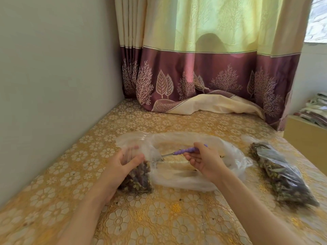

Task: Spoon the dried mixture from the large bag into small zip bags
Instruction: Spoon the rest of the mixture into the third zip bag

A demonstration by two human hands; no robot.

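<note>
- Small zip bag is stood on the desk at centre left, lower half packed with dark dried mixture, clear upper part held open
- Left hand is wrapped round the upper left side of the small zip bag, thumb in front, fingers seen blurred behind the plastic; bag is gripped
- Spoon is held level, purple ribbed handle pinched in the right hand, thin metal shaft pointed left toward the mouth of the small zip bag
- Spoon bowl is hidden by folds of plastic at the bag mouth; whether it is loaded cannot be told
- Right hand is clenched on the handle with thumb on top, lower fingers loosely spread beneath
- Large bag is laid flat and crumpled on the desk behind and between both hands, clear, looking nearly emptied, a few dark bits seen inside
- Large bag is touched by the small zip bag along its left edge
- Filled zip bags are laid in a pile at the right side of the desk, well apart from the hands, same dark mixture inside
- Desk is covered in a yellow floral cloth, a few crumbs scattered near the small zip bag
- Curtain is hung behind, cream above and maroon below, hem bunched on the desk's far edge
- Wall is seen along the left
</note>
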